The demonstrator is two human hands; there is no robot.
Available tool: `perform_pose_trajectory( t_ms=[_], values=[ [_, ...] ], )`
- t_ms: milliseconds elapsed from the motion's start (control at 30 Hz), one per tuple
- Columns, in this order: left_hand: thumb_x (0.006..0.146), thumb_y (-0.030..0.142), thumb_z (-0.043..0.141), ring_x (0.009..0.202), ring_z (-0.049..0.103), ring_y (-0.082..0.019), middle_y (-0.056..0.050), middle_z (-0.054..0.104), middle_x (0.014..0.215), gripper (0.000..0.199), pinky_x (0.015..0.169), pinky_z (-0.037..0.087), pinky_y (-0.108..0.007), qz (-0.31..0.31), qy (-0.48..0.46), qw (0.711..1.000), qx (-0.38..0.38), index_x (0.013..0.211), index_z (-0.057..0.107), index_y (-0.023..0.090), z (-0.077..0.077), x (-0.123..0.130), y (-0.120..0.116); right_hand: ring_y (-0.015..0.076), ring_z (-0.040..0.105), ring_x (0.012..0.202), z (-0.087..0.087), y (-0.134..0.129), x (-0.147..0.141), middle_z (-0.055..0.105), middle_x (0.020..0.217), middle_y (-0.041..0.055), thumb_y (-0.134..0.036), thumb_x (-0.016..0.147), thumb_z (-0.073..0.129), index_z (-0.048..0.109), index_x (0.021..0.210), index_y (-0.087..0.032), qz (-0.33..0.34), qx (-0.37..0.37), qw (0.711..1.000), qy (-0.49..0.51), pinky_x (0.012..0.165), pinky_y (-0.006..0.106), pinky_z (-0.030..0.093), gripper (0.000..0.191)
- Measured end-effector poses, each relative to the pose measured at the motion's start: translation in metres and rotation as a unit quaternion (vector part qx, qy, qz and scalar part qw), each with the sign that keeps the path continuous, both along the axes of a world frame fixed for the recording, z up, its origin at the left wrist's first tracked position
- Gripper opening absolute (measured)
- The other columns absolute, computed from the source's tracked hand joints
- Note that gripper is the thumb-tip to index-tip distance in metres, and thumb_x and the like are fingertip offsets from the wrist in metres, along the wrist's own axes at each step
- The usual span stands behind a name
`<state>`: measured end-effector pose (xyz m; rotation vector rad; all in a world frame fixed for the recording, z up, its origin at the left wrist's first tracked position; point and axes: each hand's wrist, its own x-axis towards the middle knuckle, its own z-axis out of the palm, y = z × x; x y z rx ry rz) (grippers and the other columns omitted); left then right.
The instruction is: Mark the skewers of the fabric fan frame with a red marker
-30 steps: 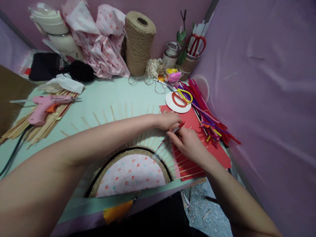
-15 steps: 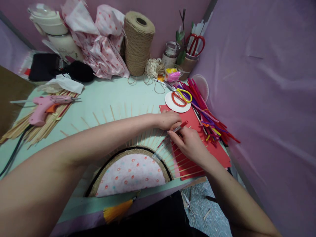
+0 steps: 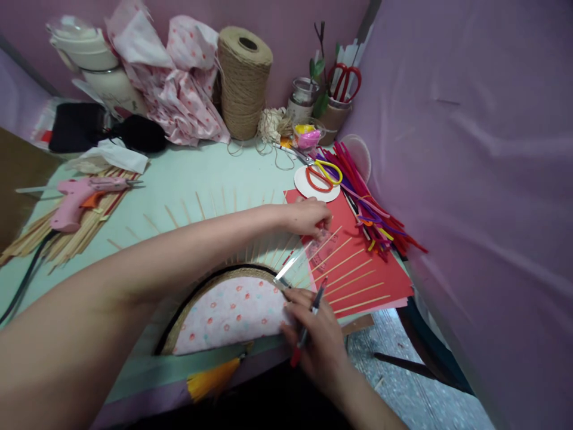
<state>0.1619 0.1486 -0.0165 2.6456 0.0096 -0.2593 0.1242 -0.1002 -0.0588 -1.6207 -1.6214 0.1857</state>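
A half-round fan (image 3: 237,310) of flower-print cloth lies on the table, edged with twine and a black band, thin wooden sticks (image 3: 353,272) spreading out from it. Across several sticks on the right lies a clear ruler (image 3: 293,263). My left hand (image 3: 308,216) is closed with curled fingers at the ruler's far end. A red-tipped pen (image 3: 310,322) is held in my right hand (image 3: 320,337), whose fingertips touch or nearly touch the ruler's near end by the fan's rim. Red paper (image 3: 344,218) lies under the right-hand sticks.
Scissors (image 3: 324,173) rest on a white disc beside pipe cleaners (image 3: 367,203). Along the back stand a twine spool (image 3: 245,83), crumpled cloth (image 3: 183,95) and a bottle (image 3: 107,71). A pink glue gun (image 3: 74,200) lies on sticks at left. A yellow tassel (image 3: 212,379) hangs at the front edge.
My right hand has moved down and toward me with the pen, from beside my left hand to the ruler's near end. My left hand has stayed almost in place.
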Motion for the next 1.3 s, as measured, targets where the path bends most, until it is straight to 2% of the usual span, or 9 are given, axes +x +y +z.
perform_pose_trajectory(
  t_ms=[133, 267, 433, 800, 933, 1300],
  values=[
    [0.078, 0.037, 0.069, 0.109, 0.051, -0.025, -0.009, 0.063, 0.113, 0.029, 0.084, 0.034, -0.035, -0.003, -0.002, 1.000, 0.014, 0.101, 0.065, 0.020, -0.003, 0.004, -0.005, 0.0294, 0.059, 0.123, -0.008, 0.003, -0.016, 0.066, 0.129, 0.0123, -0.039, 0.091, 0.059, 0.056, 0.116, -0.025, -0.016, -0.029, 0.997, -0.075, 0.097, 0.051, 0.050, 0.030],
    [0.079, 0.038, 0.069, 0.110, 0.050, -0.026, -0.010, 0.063, 0.116, 0.031, 0.084, 0.035, -0.035, -0.001, 0.002, 1.000, 0.026, 0.104, 0.064, 0.020, -0.004, 0.005, -0.008, 0.0303, 0.058, 0.125, -0.004, 0.005, -0.016, 0.064, 0.132, 0.0130, -0.044, 0.093, 0.055, 0.058, 0.114, -0.023, -0.029, -0.057, 0.993, -0.103, 0.100, 0.051, 0.049, 0.029],
    [0.080, 0.036, 0.069, 0.113, 0.049, -0.028, -0.011, 0.063, 0.117, 0.031, 0.087, 0.035, -0.038, 0.015, 0.019, 0.999, 0.026, 0.105, 0.065, 0.019, -0.003, 0.002, -0.011, 0.0321, 0.058, 0.125, -0.005, 0.004, -0.014, 0.065, 0.130, 0.0157, -0.049, 0.091, 0.057, 0.057, 0.114, -0.020, -0.034, -0.036, 0.994, -0.102, 0.096, 0.052, 0.051, 0.037],
    [0.079, 0.036, 0.070, 0.113, 0.047, -0.030, -0.011, 0.062, 0.117, 0.032, 0.089, 0.035, -0.042, 0.018, 0.027, 0.999, 0.024, 0.106, 0.066, 0.019, -0.005, 0.004, -0.016, 0.0316, 0.061, 0.119, -0.011, 0.007, -0.015, 0.069, 0.124, 0.0144, -0.056, 0.089, 0.057, 0.058, 0.110, -0.021, -0.057, -0.022, 0.994, -0.090, 0.092, 0.048, 0.053, 0.041],
    [0.079, 0.038, 0.068, 0.110, 0.048, -0.030, -0.012, 0.062, 0.114, 0.029, 0.087, 0.035, -0.042, 0.022, 0.033, 0.999, 0.033, 0.101, 0.067, 0.020, -0.008, 0.004, -0.014, 0.0303, 0.063, 0.116, -0.011, 0.009, -0.014, 0.071, 0.118, 0.0150, -0.058, 0.092, 0.051, 0.055, 0.111, -0.019, -0.064, 0.011, 0.991, -0.114, 0.090, 0.046, 0.053, 0.044],
    [0.082, 0.039, 0.069, 0.113, 0.047, -0.028, -0.010, 0.061, 0.118, 0.032, 0.089, 0.033, -0.039, 0.028, 0.026, 0.999, 0.024, 0.107, 0.066, 0.019, -0.005, 0.000, -0.014, 0.0299, 0.062, 0.119, -0.012, 0.008, -0.015, 0.070, 0.121, 0.0143, -0.052, 0.093, 0.053, 0.055, 0.112, -0.019, -0.064, 0.010, 0.991, -0.114, 0.093, 0.045, 0.052, 0.038]
  ],
)
